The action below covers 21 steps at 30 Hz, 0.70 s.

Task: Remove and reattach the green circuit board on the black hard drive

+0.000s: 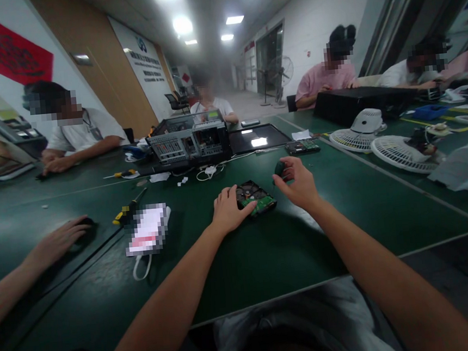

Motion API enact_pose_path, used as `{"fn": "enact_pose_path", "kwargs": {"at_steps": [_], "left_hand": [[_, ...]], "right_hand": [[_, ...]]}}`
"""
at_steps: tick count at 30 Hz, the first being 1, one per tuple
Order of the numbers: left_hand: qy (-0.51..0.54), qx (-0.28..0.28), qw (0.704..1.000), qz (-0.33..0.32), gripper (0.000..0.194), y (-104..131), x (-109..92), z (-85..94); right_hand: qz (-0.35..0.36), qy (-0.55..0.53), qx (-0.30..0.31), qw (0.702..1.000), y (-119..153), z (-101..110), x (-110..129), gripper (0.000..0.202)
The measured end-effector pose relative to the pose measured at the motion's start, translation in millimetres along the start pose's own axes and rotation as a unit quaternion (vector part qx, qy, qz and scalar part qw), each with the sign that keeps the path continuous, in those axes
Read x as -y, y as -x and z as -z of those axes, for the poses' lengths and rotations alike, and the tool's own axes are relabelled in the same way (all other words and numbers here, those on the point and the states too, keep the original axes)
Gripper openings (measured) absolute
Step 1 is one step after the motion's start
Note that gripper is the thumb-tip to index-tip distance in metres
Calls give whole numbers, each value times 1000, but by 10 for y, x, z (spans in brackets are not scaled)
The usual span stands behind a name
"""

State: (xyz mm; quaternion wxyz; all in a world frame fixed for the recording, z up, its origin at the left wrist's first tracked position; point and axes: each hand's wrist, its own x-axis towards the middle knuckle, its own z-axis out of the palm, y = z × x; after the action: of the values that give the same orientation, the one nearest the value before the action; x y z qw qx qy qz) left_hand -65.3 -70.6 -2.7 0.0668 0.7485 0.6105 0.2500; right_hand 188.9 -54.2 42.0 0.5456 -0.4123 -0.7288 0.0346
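A hard drive [262, 199] with a green circuit board showing lies on the green table in front of me. My left hand [231, 207] grips its left side, fingers over the far edge and thumb along the near edge. Just right of the drive, my right hand [295, 181] pinches a small dark green screwdriver [279, 168] by its handle. The tool's tip is too small to make out clearly, and whether it touches the drive cannot be told.
An open computer case [190, 141] stands at the back, beside a black panel [259, 138]. Another circuit-board device [302, 147] lies behind my right hand. Left are a phone [148, 229], a yellow-black screwdriver [125, 214] and another person's hand on a mouse. White fan parts [404, 152] lie right.
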Motion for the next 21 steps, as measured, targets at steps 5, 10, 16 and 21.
{"fn": "enact_pose_path", "kwargs": {"at_steps": [5,10,16,21], "left_hand": [[-13,3,1000,-13,92,-59,18,-30],[15,3,999,-37,84,-94,54,-50],[57,19,998,-36,78,11,111,0],[68,5,994,-86,65,78,135,94]], "right_hand": [[2,-14,11,1000,-20,41,-52,50],[4,-45,20,999,-15,60,-27,45],[4,-22,-4,1000,2,32,23,46],[32,12,-12,999,12,21,68,45]]}}
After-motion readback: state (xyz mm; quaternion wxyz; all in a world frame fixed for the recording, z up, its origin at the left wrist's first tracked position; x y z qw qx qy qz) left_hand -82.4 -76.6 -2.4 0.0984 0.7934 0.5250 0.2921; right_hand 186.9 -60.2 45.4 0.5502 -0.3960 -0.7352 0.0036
